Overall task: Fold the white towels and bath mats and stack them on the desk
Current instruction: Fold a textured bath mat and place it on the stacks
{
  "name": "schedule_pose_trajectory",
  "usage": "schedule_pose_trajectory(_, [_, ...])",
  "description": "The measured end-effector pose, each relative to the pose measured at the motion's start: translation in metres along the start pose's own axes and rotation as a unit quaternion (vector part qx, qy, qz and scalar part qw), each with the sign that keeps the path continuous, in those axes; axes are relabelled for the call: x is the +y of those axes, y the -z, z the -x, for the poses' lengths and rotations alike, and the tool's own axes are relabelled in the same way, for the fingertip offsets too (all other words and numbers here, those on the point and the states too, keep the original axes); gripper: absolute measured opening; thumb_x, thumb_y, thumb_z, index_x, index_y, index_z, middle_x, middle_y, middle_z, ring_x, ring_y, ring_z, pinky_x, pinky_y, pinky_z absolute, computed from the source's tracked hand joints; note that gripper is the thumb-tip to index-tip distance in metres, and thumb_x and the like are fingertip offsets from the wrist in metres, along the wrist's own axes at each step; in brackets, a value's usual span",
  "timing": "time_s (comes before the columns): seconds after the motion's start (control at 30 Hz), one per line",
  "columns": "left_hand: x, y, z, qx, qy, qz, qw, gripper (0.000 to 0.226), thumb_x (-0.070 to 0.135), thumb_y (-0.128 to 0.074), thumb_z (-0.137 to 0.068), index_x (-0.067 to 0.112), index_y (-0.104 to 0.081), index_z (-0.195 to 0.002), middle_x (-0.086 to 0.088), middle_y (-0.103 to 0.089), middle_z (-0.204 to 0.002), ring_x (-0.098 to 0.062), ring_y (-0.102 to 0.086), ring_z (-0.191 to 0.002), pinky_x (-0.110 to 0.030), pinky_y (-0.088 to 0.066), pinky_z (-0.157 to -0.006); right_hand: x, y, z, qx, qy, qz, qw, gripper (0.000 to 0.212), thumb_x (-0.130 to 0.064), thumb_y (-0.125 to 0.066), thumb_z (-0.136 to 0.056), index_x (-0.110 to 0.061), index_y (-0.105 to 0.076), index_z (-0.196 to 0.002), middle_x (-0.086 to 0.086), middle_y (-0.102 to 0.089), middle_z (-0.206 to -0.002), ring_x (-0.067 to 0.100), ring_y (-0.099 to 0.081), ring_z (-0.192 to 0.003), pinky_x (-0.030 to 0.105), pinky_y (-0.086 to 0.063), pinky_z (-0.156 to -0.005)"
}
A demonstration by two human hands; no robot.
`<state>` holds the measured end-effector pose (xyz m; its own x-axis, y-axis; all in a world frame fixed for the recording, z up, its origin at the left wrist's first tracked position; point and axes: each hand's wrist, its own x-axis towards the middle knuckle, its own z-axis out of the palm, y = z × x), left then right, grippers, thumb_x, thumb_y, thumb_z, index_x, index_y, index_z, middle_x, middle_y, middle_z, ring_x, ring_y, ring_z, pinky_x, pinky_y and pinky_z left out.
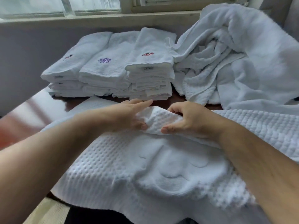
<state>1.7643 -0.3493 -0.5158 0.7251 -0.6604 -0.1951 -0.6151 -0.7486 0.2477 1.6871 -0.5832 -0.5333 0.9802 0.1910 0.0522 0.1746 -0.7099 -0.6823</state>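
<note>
Gathering a raised ridge of cloth, both hands meet at the far middle of a white waffle-weave bath mat (161,167) that is spread over the near part of the bench (168,102) and hangs off its near edge. The right hand (189,120) pinches the ridge: its fingers (174,109) curl over the far side and the thumb presses in from the near side. The left hand (129,115) lies just beside it with its fingers straight and pointing away, the thumb touching the ridge from the left, not closed round it.

Behind the hands, three stacks of folded white towels stand side by side and touching on the bench: the left stack (69,73), the middle stack (103,73) topped with a purple embroidered flower (104,60), and the right stack (150,78) with a red motif. A heap of unfolded white towels (226,54) fills the bench's right side, against the right stack. A window (97,4) runs along the back.
</note>
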Motion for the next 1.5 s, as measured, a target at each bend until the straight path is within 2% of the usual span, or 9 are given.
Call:
schedule_pose_trajectory(0.1, [0.006,0.016,-0.008,0.029,0.022,-0.140,0.990,0.081,0.061,-0.076,-0.075,0.040,-0.043,-0.145,0.010,-0.053,-0.143,-0.019,-0.043,-0.133,-0.037,-0.035,-0.108,-0.006,-0.012,0.006,0.023,0.024,0.064,0.997,0.046,-0.059,-0.087,-0.063,-0.030,-0.065,-0.091,-0.013,-0.067,-0.079,0.002,-0.061,-0.074,0.020,-0.048,-0.063])
schedule_pose_trajectory(0.3, [-0.003,0.007,0.028,0.413,-0.102,-0.301,0.853,0.020,0.028,-0.080,-0.072,0.019,-0.062,-0.076,0.003,-0.062,-0.076,-0.030,-0.058,-0.086,-0.041,-0.036,-0.082,-0.008,-0.028,0.000,0.177,0.057,0.197,0.963,0.018,-0.041,-0.065,-0.091,-0.025,-0.056,-0.088,-0.006,-0.057,-0.084,0.024,-0.057,-0.079,0.037,-0.043,-0.066])
schedule_pose_trajectory(0.5, [-0.042,-0.015,0.082,0.310,-0.044,-0.325,0.892,0.023,0.019,-0.083,-0.070,0.016,-0.061,-0.076,0.002,-0.060,-0.070,-0.026,-0.066,-0.085,-0.054,-0.020,-0.121,-0.017,-0.031,0.005,0.132,0.231,0.301,0.916,0.019,-0.033,-0.074,-0.084,-0.017,-0.067,-0.090,0.002,-0.066,-0.085,0.034,-0.064,-0.072,0.041,-0.053,-0.060])
schedule_pose_trajectory(0.7, [-0.030,-0.041,0.116,0.302,0.114,-0.352,0.879,0.045,0.060,-0.060,-0.078,0.016,-0.058,-0.085,-0.005,-0.062,-0.065,-0.029,-0.063,-0.065,-0.047,-0.038,-0.090,-0.054,-0.034,-0.002,-0.046,0.049,0.334,0.940,0.044,-0.072,-0.059,-0.069,-0.029,-0.056,-0.074,-0.010,-0.060,-0.070,0.007,-0.055,-0.064,0.028,-0.041,-0.053])
schedule_pose_trajectory(0.83, [-0.028,-0.037,0.119,0.201,0.212,-0.382,0.877,0.077,0.077,-0.019,-0.079,0.021,-0.066,-0.105,-0.001,-0.066,-0.109,-0.026,-0.055,-0.105,-0.045,-0.028,-0.088,-0.078,-0.049,0.000,-0.163,0.039,0.092,0.982,0.062,-0.079,-0.062,-0.076,-0.016,-0.063,-0.073,-0.006,-0.065,-0.056,0.003,-0.056,-0.047,0.020,-0.045,-0.050])
schedule_pose_trajectory(1.03, [-0.059,-0.017,0.129,0.114,0.035,-0.314,0.942,0.045,0.057,-0.045,-0.085,0.035,-0.056,-0.123,0.014,-0.061,-0.127,-0.009,-0.056,-0.121,-0.038,-0.031,-0.099,-0.083,-0.080,-0.016,0.005,0.165,0.124,0.978,0.011,-0.038,-0.073,-0.089,-0.032,-0.069,-0.080,-0.013,-0.059,-0.071,0.001,-0.055,-0.066,0.028,-0.046,-0.065])
schedule_pose_trajectory(1.2, [-0.069,-0.003,0.143,0.072,0.180,-0.354,0.915,0.068,0.083,-0.027,-0.081,0.037,-0.056,-0.121,0.011,-0.061,-0.128,-0.014,-0.044,-0.132,-0.041,-0.033,-0.087,-0.077,-0.106,-0.026,0.017,0.157,0.101,0.982,0.014,-0.044,-0.070,-0.089,-0.034,-0.072,-0.098,-0.011,-0.054,-0.095,0.007,-0.052,-0.088,0.028,-0.046,-0.084])
schedule_pose_trajectory(1.33, [-0.066,-0.005,0.157,0.031,0.342,-0.376,0.861,0.059,0.073,-0.030,-0.090,0.030,-0.061,-0.115,0.002,-0.064,-0.114,-0.023,-0.047,-0.091,-0.045,-0.022,-0.080,-0.077,-0.108,-0.026,0.018,0.137,0.115,0.984,0.015,-0.050,-0.063,-0.091,-0.038,-0.067,-0.099,-0.012,-0.052,-0.097,0.008,-0.050,-0.097,0.028,-0.042,-0.088])
schedule_pose_trajectory(1.5, [-0.067,0.015,0.165,-0.080,0.331,-0.255,0.905,0.095,0.099,-0.023,-0.069,0.031,-0.062,-0.122,0.006,-0.064,-0.124,-0.020,-0.058,-0.110,-0.040,-0.036,-0.084,-0.108,-0.125,-0.035,0.020,0.144,0.237,0.961,0.029,-0.059,-0.049,-0.095,-0.036,-0.059,-0.109,-0.006,-0.048,-0.103,0.017,-0.045,-0.103,0.039,-0.041,-0.095])
